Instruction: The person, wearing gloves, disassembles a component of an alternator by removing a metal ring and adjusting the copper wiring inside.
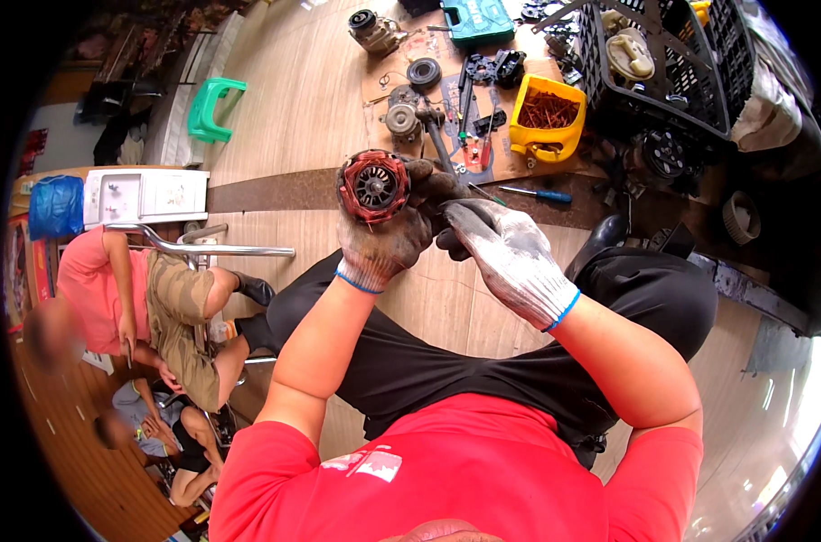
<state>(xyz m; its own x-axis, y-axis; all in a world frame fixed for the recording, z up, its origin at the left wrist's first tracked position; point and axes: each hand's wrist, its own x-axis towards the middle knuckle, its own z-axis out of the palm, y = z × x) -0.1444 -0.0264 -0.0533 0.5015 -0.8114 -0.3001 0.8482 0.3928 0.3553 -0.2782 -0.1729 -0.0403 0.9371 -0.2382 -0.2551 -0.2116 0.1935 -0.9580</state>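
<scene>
In the head view, I see the person in a red shirt sitting with knees apart, both hands gloved and brought close together over the floor. The left hand [388, 242] grasps a round copper-wound motor part [374, 186], its reddish coils ringing a dark, slotted centre that faces up; the part sits out in front of the person, above the edge of a dark floor strip [288, 188]. The right hand [501, 246] comes in from the other side, its dark-coated fingers bent and just beside the left one. I cannot tell whether they are clasping anything.

Beyond the hands, a hammer [439, 144] lies among metal parts on a sheet of cardboard [542, 69], near a black pulley wheel [424, 73]. To the right stands a yellow container [566, 143] with copper-coloured scraps in it, a blue-handled screwdriver [550, 195] lying just nearer. Farther right is a black crate [710, 99]. Over on the left, a green stool [213, 110] stands near the wall, and two people sit closer in.
</scene>
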